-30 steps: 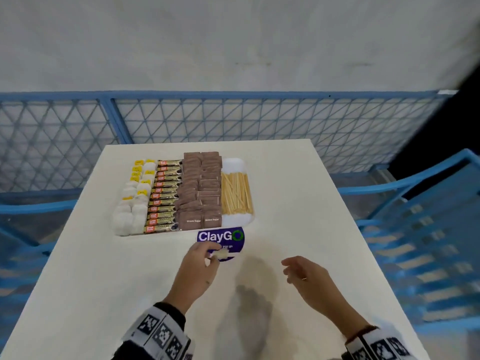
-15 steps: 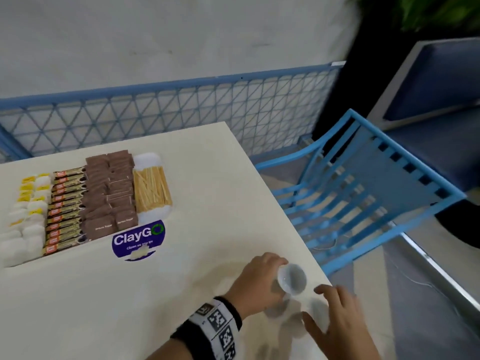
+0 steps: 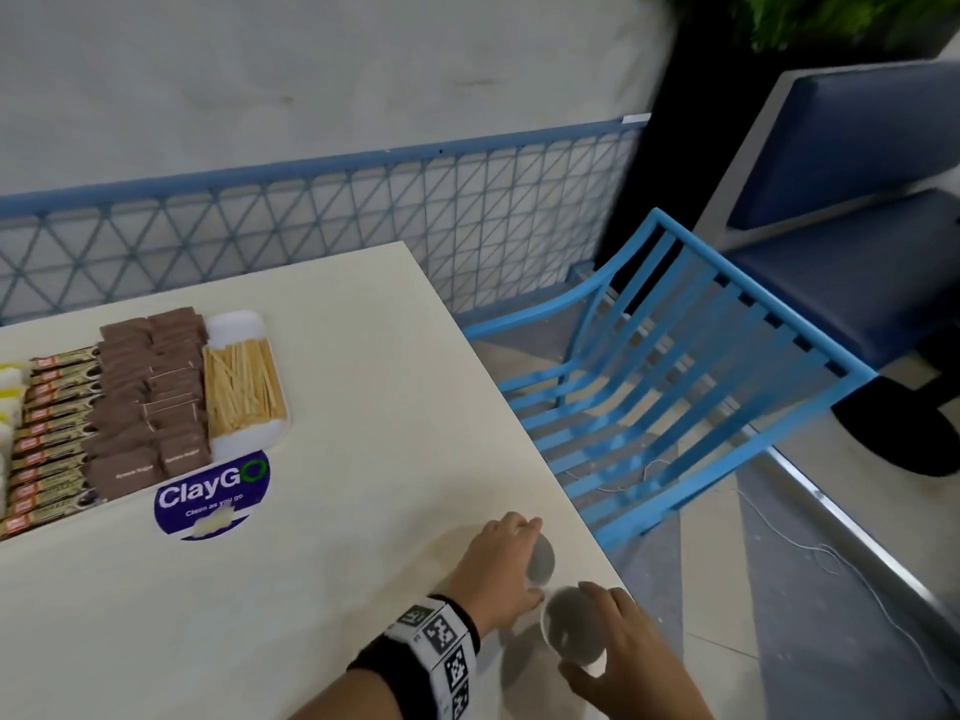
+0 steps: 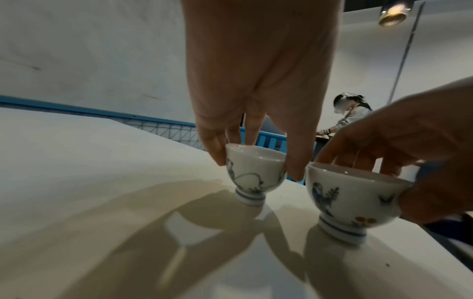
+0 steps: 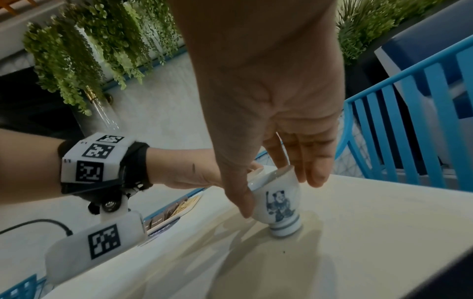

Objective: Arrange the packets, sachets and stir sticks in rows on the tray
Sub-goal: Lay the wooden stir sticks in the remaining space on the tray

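The left hand (image 3: 501, 566) grips a small blue-and-white porcelain cup (image 4: 256, 174) from above, thumb on one side of the rim and fingers on the far side, the foot standing on the worktop (image 3: 337, 589). That top-down pinch suits a cup too small to wrap. The right hand (image 3: 623, 652) holds a second painted cup (image 5: 277, 199) the same way, thumb and fingers curled over opposite sides of its rim; in the right wrist view it looks slightly tilted. The two cups stand just beside each other, apart, near the worktop's right edge at about 5 o'clock, probably parked clear of the tray.

At 10 o'clock from the hands lies the white tray (image 3: 236, 324), with brown sugar packets (image 3: 150, 392), coffee stick sachets (image 3: 52, 433) and wooden stir sticks (image 3: 241, 384) lying in side-by-side rows, so the arranging looks largely done. Just nearer, a round "ClayGO" sticker (image 3: 213, 493) carries one small pale packet (image 3: 213, 523), which seems still outside the tray.
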{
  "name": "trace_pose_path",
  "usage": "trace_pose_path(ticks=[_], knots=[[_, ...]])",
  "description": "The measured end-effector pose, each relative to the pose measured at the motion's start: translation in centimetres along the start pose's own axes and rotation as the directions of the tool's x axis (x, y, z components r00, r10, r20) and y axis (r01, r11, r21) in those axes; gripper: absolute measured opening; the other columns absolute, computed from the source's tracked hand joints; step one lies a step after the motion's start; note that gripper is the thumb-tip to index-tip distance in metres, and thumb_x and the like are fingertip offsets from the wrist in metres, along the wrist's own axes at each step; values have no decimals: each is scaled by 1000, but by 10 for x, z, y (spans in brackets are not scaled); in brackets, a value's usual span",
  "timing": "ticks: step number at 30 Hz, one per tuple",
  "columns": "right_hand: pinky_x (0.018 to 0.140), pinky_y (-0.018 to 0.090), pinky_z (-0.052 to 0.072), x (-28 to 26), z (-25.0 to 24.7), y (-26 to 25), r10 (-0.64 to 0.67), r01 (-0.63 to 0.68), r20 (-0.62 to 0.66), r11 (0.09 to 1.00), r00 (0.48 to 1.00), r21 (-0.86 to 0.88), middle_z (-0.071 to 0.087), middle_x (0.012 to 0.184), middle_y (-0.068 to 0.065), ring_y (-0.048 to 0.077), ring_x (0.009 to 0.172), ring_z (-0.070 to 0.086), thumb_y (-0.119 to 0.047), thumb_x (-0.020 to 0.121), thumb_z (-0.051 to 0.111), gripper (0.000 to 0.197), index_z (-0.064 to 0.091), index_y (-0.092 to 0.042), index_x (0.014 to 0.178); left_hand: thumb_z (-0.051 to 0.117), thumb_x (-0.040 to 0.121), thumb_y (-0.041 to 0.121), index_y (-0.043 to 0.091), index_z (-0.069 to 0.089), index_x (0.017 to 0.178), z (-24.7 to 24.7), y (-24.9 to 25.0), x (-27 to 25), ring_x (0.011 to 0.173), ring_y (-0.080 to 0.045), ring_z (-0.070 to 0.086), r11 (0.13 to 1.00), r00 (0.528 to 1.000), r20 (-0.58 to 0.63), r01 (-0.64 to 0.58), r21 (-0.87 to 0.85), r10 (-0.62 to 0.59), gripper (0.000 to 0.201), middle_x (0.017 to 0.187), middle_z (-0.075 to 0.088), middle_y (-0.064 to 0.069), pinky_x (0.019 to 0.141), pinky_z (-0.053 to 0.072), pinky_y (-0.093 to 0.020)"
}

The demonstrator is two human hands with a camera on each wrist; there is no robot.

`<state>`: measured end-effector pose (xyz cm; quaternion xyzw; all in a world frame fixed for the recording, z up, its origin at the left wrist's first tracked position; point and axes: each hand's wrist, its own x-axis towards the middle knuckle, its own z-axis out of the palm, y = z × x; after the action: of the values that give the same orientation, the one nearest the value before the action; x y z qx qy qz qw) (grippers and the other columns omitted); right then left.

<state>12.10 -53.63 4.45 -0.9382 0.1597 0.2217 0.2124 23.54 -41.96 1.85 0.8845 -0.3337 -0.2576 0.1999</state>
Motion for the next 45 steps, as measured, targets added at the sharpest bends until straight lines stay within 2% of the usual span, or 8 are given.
trace_pose_path(ticks=[8,18,21,24,31,35,42,45], knots=[[95,14,35,51,-33,-16,-174,175,-24,984,984,28,40,134,-12,2,106,40,-49,77,67,70,31,-31,134,67,82,26,17,30,144,-35,-40,-15,115,-19,47,967,976,-129,146,-211,-175,73,127,28,-4,94,32,-12],[83,16,31,178,-83,-120,-404,404,-4,915,915,6,49,125,1,10,101,44,-36,73,76,68,43,-16,129,69,78,23,20,35,142,-97,-126,-24,119,-24,48,893,858,-302,321,-315,-415,73,133,40,-6,100,39,-29],[80,17,29,216,-90,-157,-463,463,-14,886,886,-14,53,123,5,20,111,47,-31,73,77,62,48,-10,124,70,77,18,17,35,142,-113,-151,-19,121,-22,45,863,818,-349,315,-394,-457,74,133,40,-6,99,34,-21],[82,18,30,252,-91,-193,-482,482,-7,876,876,-12,54,122,6,21,111,48,-30,73,77,61,50,-9,123,70,77,17,16,32,143,-125,-173,-12,122,-19,42,844,785,-386,304,-442,-485,76,134,38,-7,91,26,-11],[80,14,25,314,-84,-256,-530,530,12,847,848,-49,52,127,11,24,116,47,-32,73,77,71,44,-7,131,75,75,16,14,29,143,-141,-213,16,120,-20,41,800,696,-470,257,-542,-542,82,133,42,-10,85,21,-6],[90,22,31,340,-76,-281,-533,533,22,844,846,-53,51,128,13,25,116,47,-36,71,78,75,43,-7,132,72,78,16,18,26,145,-141,-227,31,129,-18,38,767,650,-490,236,-597,-581,82,141,42,-5,100,25,-17],[101,34,36,372,-62,-313,-530,535,72,840,845,-94,46,133,11,26,122,44,-42,72,75,80,39,-9,136,71,78,11,21,31,142,-141,-249,40,124,-22,41,716,593,-501,194,-670,-630,77,133,44,-6,100,34,-26],[104,36,33,380,-62,-322,-520,524,64,842,852,-127,40,138,11,27,127,40,-41,75,74,82,33,-11,140,71,79,12,20,27,144,-141,-252,42,126,-19,39,715,601,-507,162,-680,-618,79,135,42,-5,100,29,-22]])
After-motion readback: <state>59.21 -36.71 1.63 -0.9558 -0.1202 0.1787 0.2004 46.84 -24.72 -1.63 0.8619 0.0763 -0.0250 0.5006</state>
